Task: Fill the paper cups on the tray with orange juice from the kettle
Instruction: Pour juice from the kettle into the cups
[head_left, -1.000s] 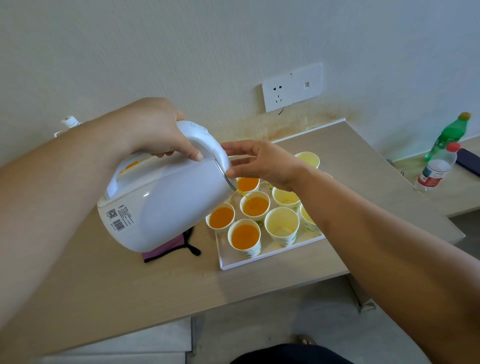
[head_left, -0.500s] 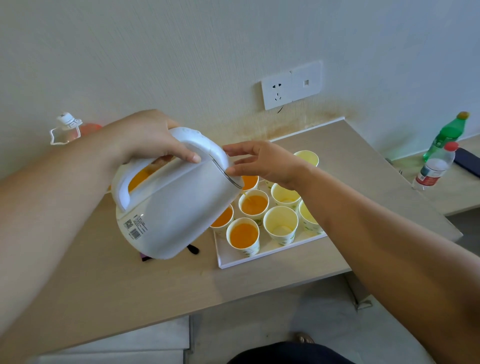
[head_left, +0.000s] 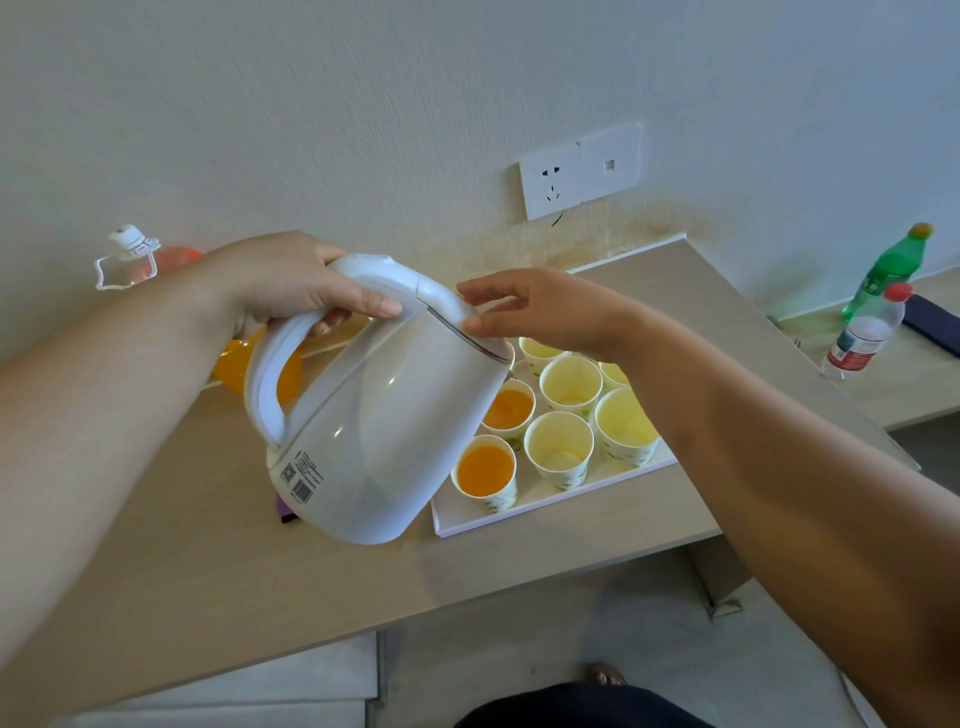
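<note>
My left hand (head_left: 291, 286) grips the handle of the white kettle (head_left: 379, 426), which hangs tilted over the left side of the white tray (head_left: 524, 512) and hides the cups there. My right hand (head_left: 540, 312) touches the kettle's lid near the spout with its fingertips. Several paper cups stand on the tray. A front cup (head_left: 485, 475) and the one behind it (head_left: 509, 408) hold orange juice. The cups to their right, such as one (head_left: 558, 449), show bare bottoms.
A big orange-juice bottle (head_left: 156, 260) stands at the wall behind my left arm. A purple item (head_left: 284, 512) peeks out under the kettle. Two bottles (head_left: 865, 332) and a dark phone (head_left: 935, 322) sit on the lower ledge at right. The table's front edge (head_left: 519, 592) is near.
The kettle has swung back from a steep pouring tilt to a more upright one and shifted right, over the tray's left cups. My right hand stays at the lid.
</note>
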